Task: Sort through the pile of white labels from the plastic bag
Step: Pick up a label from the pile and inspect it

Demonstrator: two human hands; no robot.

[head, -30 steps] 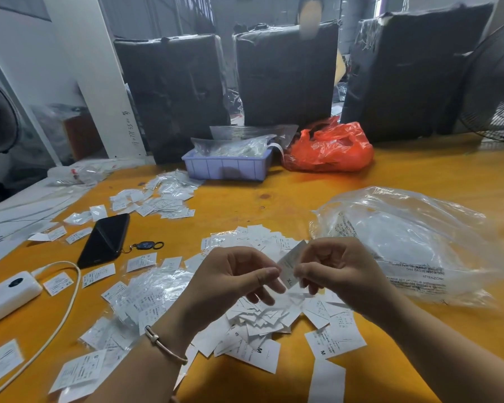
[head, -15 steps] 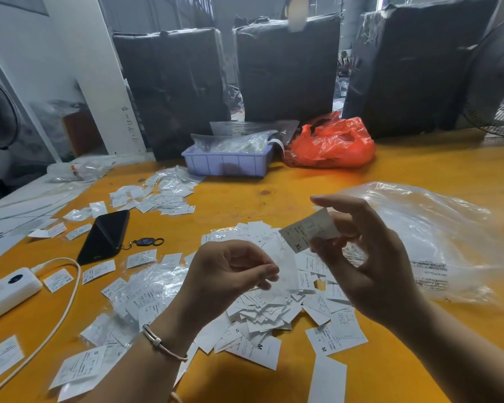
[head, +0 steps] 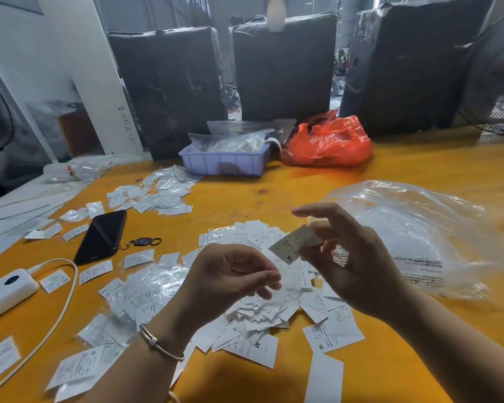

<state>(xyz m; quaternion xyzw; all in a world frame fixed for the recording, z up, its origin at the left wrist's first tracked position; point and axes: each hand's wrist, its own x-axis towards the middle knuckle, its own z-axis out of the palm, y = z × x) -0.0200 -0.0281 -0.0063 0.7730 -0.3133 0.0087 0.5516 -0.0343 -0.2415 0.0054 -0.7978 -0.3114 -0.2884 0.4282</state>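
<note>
Held label: your right hand (head: 358,266) pinches a small white paper label marked XL (head: 296,244) between thumb and fingers, index finger stretched out above it; the label is tilted and held up above the pile.
Pile: the heap of loose white paper labels (head: 274,309) lies on the orange counter (head: 245,196) directly under your two hands; some show M and S.
Left grip: your left hand (head: 230,274) hovers just left of the held label, fingers curled inward with thumb and fingertips close together; you cannot tell whether anything thin is between them. A thin bracelet (head: 157,343) circles that wrist.
Bag: the big clear crumpled plastic bag (head: 419,237) lies right of the pile, printed warning text on its near edge.
Left of the pile: small clear sleeves holding labels (head: 149,289), then a black phone (head: 102,237) with a key fob (head: 143,242), and a white power bank (head: 6,289) with its cable.
Beyond the pile: a second scatter of labels (head: 157,196), a lilac plastic tray (head: 224,161) holding clear bags, and an orange-red plastic bag (head: 329,144) beside it.
</note>
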